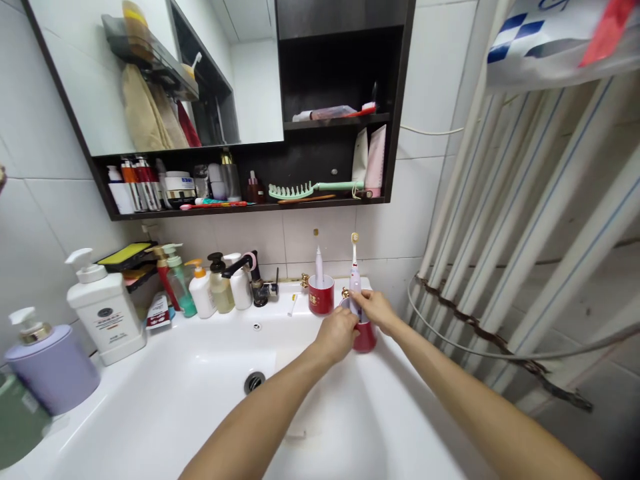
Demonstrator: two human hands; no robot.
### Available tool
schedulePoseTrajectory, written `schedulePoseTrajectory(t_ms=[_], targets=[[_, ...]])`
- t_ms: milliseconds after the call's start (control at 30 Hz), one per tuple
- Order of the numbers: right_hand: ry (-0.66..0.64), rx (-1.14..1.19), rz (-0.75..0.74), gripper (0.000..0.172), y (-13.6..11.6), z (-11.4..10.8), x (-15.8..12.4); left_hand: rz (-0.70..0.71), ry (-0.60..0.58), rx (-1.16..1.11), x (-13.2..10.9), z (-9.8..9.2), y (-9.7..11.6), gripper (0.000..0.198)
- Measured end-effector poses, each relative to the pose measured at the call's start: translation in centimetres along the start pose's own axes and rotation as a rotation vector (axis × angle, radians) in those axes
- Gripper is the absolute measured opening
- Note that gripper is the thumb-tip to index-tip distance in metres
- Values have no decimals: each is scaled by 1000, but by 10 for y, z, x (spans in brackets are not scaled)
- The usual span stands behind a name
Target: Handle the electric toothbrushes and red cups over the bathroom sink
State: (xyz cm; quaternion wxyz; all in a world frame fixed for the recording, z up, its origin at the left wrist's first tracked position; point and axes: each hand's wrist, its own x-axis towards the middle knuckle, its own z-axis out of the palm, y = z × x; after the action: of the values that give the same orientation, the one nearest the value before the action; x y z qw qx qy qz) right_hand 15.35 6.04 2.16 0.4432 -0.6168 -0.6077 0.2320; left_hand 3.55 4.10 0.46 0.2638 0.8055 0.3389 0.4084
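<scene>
My right hand (pixel 376 309) is closed around the lower body of a pale electric toothbrush (pixel 355 273), whose head points up. The brush's lower end is in a red cup (pixel 365 339) on the right of the sink rim. At the near left side of that cup is my left hand (pixel 339 333), its fingers curled on the cup's upper edge and partly hiding it. A second red cup (pixel 321 297) with a gold handle stands just behind and to the left, with a pale pointed toothbrush handle (pixel 319 267) upright in it.
A black faucet (pixel 257 283) rises behind the white sink (pixel 210 373). Several pump bottles (pixel 203 290) line the left rim. Above hangs a dark mirror cabinet (pixel 345 160) holding toiletries and a green hairbrush (pixel 295 191). White pipes (pixel 530 200) run along the right wall.
</scene>
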Motion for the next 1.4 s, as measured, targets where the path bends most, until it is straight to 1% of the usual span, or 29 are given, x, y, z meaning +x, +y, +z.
schedulePoseTrajectory(t_ms=[100,200,300,400,467,533,600,633,700,767,833,900,967,1000,1033,1100,1233,1300,1400], targets=[[-3,-50,32,32,9,-9,21,-3,11,-69,26,11,-9,19],[-17,-94,53,26,19,-13,42,15,10,-69,48,20,-16,21],[-32,-129,75,25,28,-15,61,52,-34,24,65,26,-21,19],[-55,-146,99,25,34,-16,74,97,-58,155,73,25,-25,17],[-72,-148,115,26,37,-15,78,113,1,238,73,19,-29,24],[-84,-150,129,26,38,-15,79,82,116,332,70,7,-34,32],[-85,-158,138,25,39,-15,77,-9,216,421,65,-8,-42,34],[-79,-165,140,25,38,-15,76,-67,236,447,63,-15,-46,31],[-51,-182,132,24,35,-16,74,-169,212,447,60,-26,-53,23],[4,-199,111,24,30,-19,72,-218,158,408,56,-32,-57,15],[102,-211,75,26,20,-22,69,-228,132,383,50,-34,-58,9],[222,-213,18,30,8,-20,61,-228,128,401,39,-36,-56,7],[295,-200,-58,35,-7,-11,47,-212,121,442,22,-37,-54,7],[295,-191,-98,36,-13,-2,38,-201,119,462,12,-39,-53,8],[269,-180,-134,37,-19,9,29,-191,117,477,0,-40,-52,8],[167,-161,-181,36,-26,35,10,-193,115,486,-25,-42,-50,10],[-25,-143,-141,39,-25,87,-19,-291,110,454,-69,-43,-48,9],[-116,-144,-111,33,-20,105,-29,-332,104,435,-83,-42,-47,8],[-225,-143,-89,23,-13,121,-38,-342,102,399,-96,-41,-46,10]])
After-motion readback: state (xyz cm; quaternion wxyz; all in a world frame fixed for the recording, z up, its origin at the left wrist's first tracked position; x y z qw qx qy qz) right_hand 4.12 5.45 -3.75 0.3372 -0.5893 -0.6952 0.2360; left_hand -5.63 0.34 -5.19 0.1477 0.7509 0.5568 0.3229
